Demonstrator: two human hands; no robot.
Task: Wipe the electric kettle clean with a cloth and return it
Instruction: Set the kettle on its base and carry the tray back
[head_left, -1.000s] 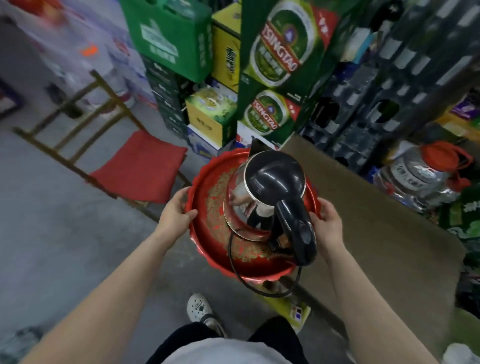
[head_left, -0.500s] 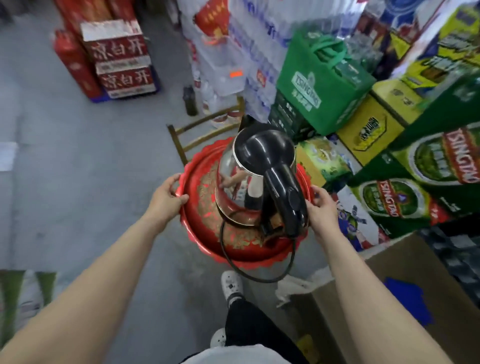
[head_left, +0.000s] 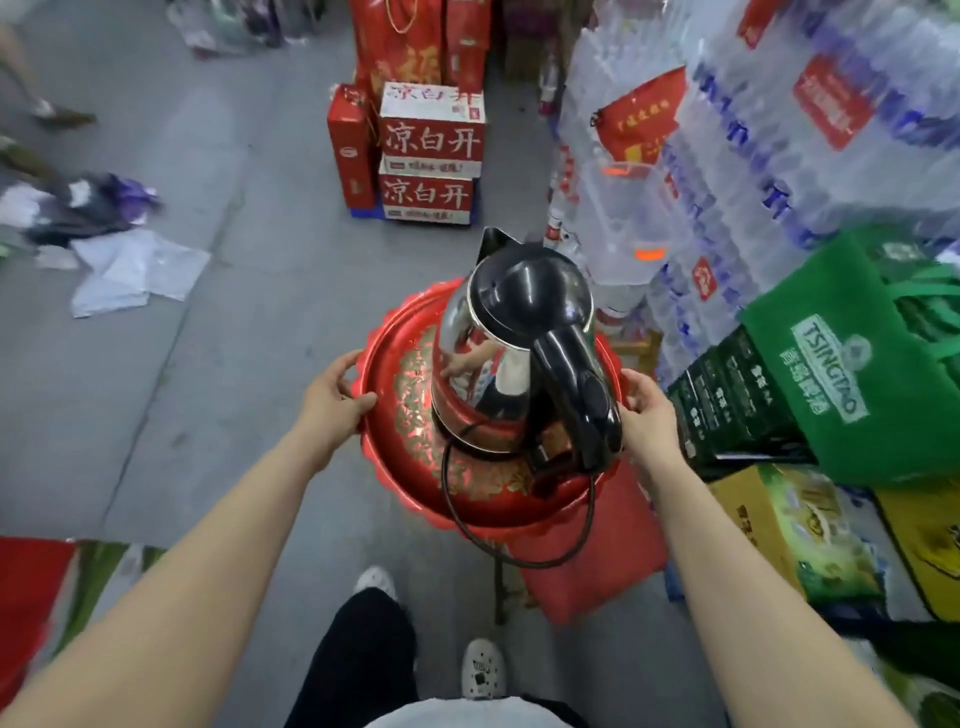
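The person is carrying the kettle (head_left: 511, 348) upright on the red tray (head_left: 400, 493), left hand (head_left: 332, 397) and right hand (head_left: 647, 415) fingers clamped on its opposite rims; judged transport step, next needing a level set-down.

We see the kettle (head_left: 511, 343) on the tray (head_left: 384, 457), our left hand (head_left: 332, 395) at nine o'clock, right hand (head_left: 647, 410) at three, boxes (head_left: 428, 161) at twelve.
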